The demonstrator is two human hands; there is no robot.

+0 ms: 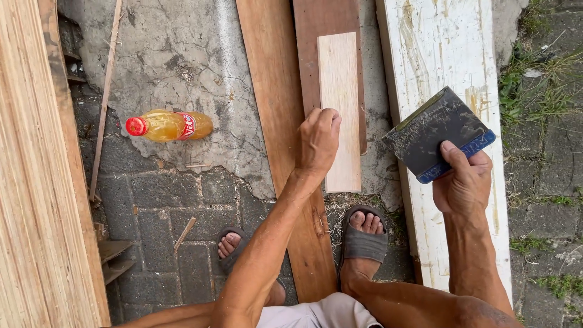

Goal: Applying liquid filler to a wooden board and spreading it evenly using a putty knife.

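A pale wood piece (pixel 339 109) is gripped while a scraper is held ready over paving.

Two sandalled feet (pixel 363 234) are planted on grey pavers. The left hand (pixel 317 143) is clamped on the pale piece's edge, which lies on a dark brown plank (pixel 276 91). A dark, blue-edged flat scraper (pixel 434 133) is pinched in the right hand (pixel 464 182) above a white painted board (pixel 443 54). Farther left, a bottle of amber liquid (pixel 169 126) is seen lying.

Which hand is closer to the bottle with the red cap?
Left. The left hand rests on the pale board, a short way right of the bottle. The right hand is much farther right, holding a dark block.
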